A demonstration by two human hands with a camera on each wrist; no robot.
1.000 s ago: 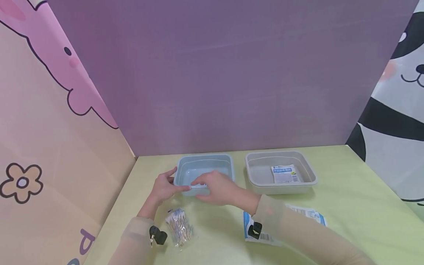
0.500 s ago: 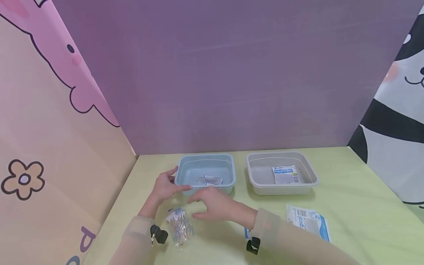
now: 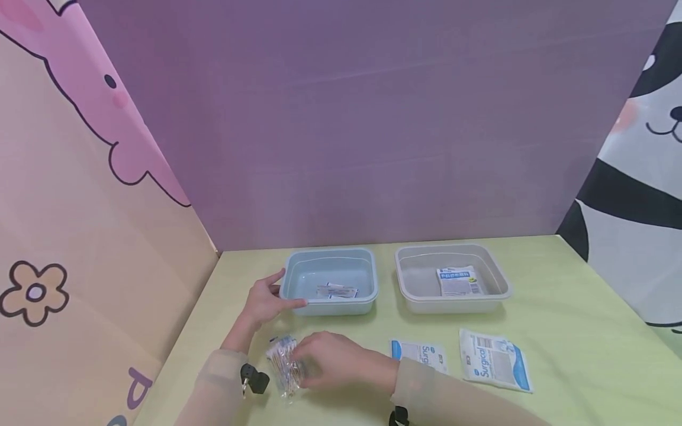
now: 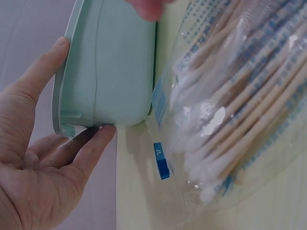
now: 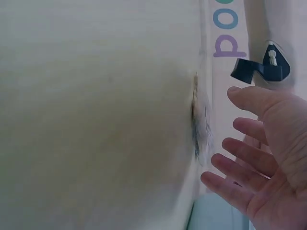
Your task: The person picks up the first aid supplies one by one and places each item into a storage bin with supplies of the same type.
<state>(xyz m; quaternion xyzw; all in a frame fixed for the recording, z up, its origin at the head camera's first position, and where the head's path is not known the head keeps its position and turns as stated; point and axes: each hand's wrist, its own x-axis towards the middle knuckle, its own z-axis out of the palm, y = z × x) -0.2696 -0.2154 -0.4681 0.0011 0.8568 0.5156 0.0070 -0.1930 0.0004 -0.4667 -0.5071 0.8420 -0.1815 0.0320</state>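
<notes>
Bag of swabs (image 3: 280, 362) lies flat on the table (image 3: 575, 319), btwn the forearms, on the person's side of the blue box (image 3: 341, 307) w/ a gap to it. Main relation: R hand (image 3: 331, 362) is the nearer one, right at the bag's R edge, so the bag is directly to its L. Long axis runs approx. near-to-far, far end tipped a bit L; R hand is thus side-on, across the length. Head view has R fingertips overlapping the bag edge; R wrist view has the fingers apart & relaxed, nothing held. Actual contact: can't tell, bag's blurred there. L hand (image 3: 266, 303) grips the near L corner of the blue box, thumb on front rim, fingers round the end wall, so it's occupied, beyond the bag's far end. Blue-&-white packs (image 3: 498, 361) lie farther R, well apart.
</notes>
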